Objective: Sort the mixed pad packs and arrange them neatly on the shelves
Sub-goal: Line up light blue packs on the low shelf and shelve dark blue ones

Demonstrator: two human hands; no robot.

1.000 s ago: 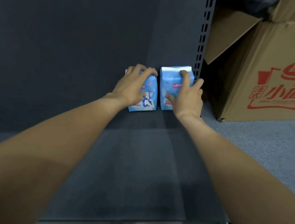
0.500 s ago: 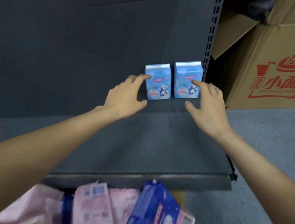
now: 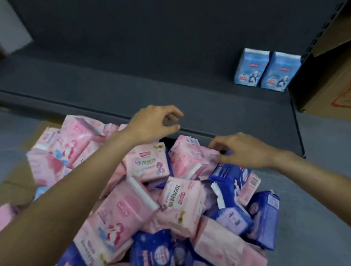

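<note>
Now our hands hover empty over the heap: left hand (image 3: 154, 122) loosely curled, right hand (image 3: 241, 150) fingering a pink pack (image 3: 189, 156); soft, light, slippery, so we grip its sides

Two light-blue packs (image 3: 267, 69), one cardboard box (image 3: 341, 70)

Two light-blue pad packs (image 3: 267, 69) stand upright, side by side and touching, at the far right of the dark shelf (image 3: 110, 86) against its back wall, printed fronts facing out. Near the shelf's front edge lies a loose heap of mixed packs (image 3: 163, 197) — pink ones (image 3: 181, 199) mostly on the left and centre, dark-blue ones (image 3: 263, 217) to the right and nearest — tilted every way.
</note>
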